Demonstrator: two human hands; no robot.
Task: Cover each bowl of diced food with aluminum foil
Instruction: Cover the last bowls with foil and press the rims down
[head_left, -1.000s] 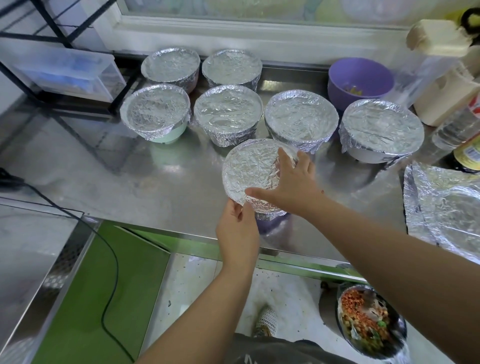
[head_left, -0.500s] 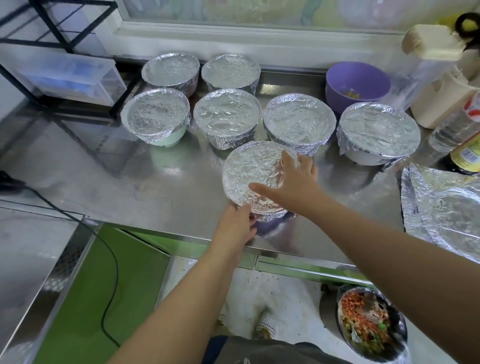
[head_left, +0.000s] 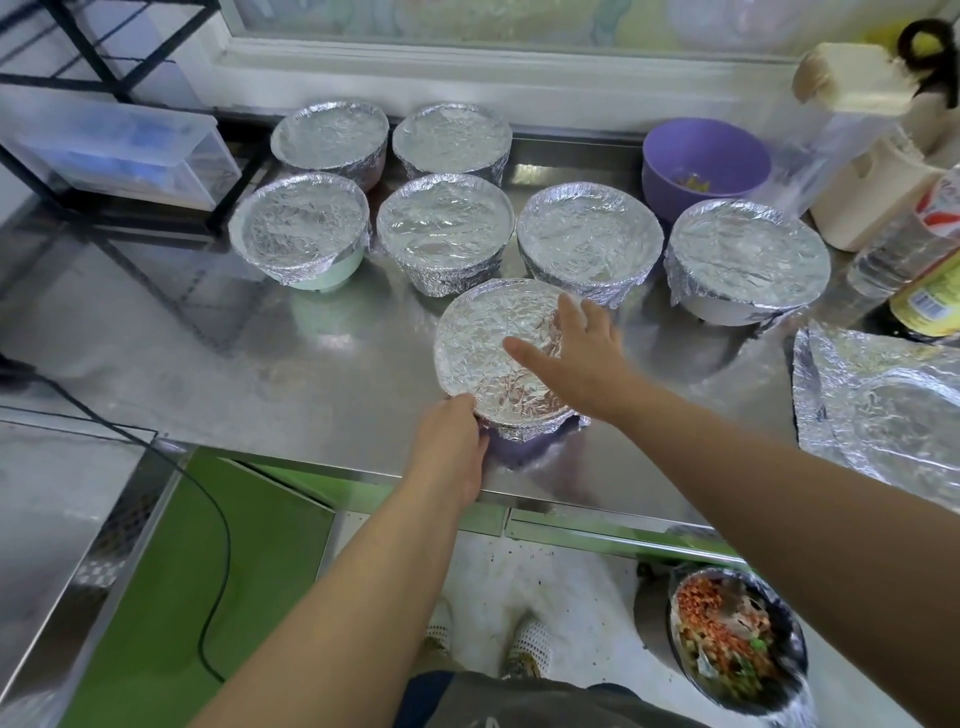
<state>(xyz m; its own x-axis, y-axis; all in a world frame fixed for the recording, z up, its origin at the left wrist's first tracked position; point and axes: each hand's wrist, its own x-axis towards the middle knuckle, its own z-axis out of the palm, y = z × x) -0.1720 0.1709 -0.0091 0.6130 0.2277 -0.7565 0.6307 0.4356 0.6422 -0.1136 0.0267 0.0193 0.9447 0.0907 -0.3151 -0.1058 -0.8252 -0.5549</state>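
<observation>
Bowls under foil, count 7, all on steel counter (head_left: 249, 364). Back-row bowls (head_left: 330, 137): 2, by the back wall. Middle-row bowls (head_left: 444, 223): 4, side by side, wraps tucked down the sides. Front bowl (head_left: 488, 338): 1, near counter's front edge, just in front of the middle row; foil lay tight over the top, skirt crimped below the rim. Left hand (head_left: 452, 447): fingers curled round front bowl's near-left side under the rim, holding it. Right hand (head_left: 576, 364): spread wide and flat on the foil top, right side. Judged step: final smoothing of no. 7. Left to do, approx.: purple bowl (head_left: 706, 161), back right, stood uncovered w/ a few diced bits inside; dark bowl (head_left: 737, 644) of diced food sat below counter level, no foil seen on it, poss. clear film. Spare foil sheet (head_left: 878, 405) lay at right, dented in a bowl shape. Est. progress: most done, 1–2 remaining.
</observation>
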